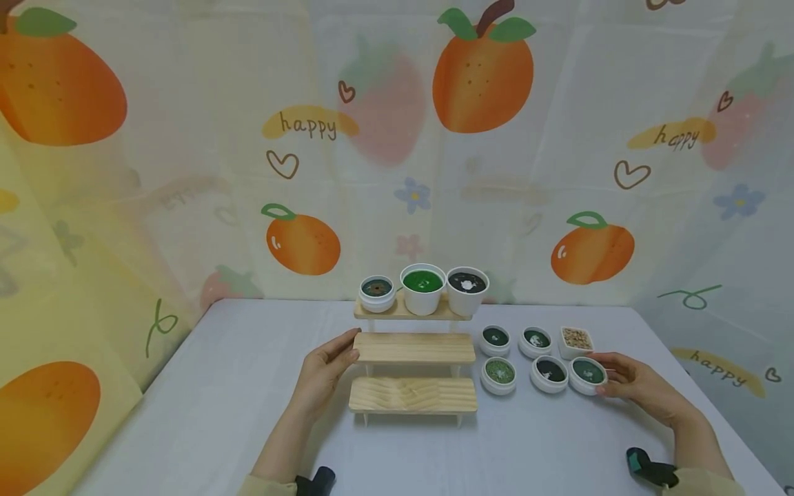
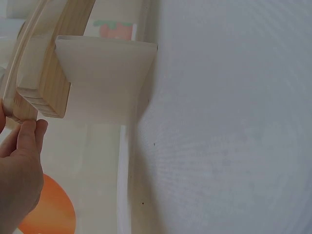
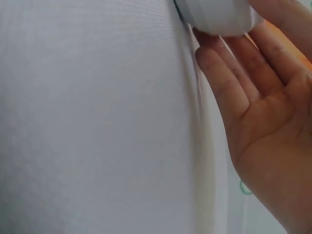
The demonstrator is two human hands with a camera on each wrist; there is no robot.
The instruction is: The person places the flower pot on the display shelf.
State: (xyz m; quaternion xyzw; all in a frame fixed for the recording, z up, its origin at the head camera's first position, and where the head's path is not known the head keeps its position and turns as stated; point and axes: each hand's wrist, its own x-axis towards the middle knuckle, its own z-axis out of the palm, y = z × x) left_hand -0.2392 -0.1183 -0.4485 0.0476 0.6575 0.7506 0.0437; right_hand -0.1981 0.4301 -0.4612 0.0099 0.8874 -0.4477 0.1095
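Note:
My left hand point(image 1: 322, 368) holds the left end of the middle wooden shelf point(image 1: 414, 348), fingertips and thumb at its edge; in the left wrist view the fingers meet the wood's end. My right hand point(image 1: 645, 386) grips a small round white pot point(image 1: 588, 375) with a dark green top, thumb on the near side and fingers behind. From the right wrist view, only the white side of that pot point(image 3: 219, 17) shows well. On the top wooden shelf point(image 1: 412, 314) stand a low white pot point(image 1: 377, 295), a bright green-topped cup point(image 1: 423, 289) and a black-topped cup point(image 1: 468, 291).
A lower wooden shelf point(image 1: 413, 396) stands in front on short legs. Beside the held pot are several round white pots, among them a speckled green one point(image 1: 499, 376) and a black one point(image 1: 549, 375), plus a square dish point(image 1: 576, 342) of beige bits. A patterned cloth hangs behind.

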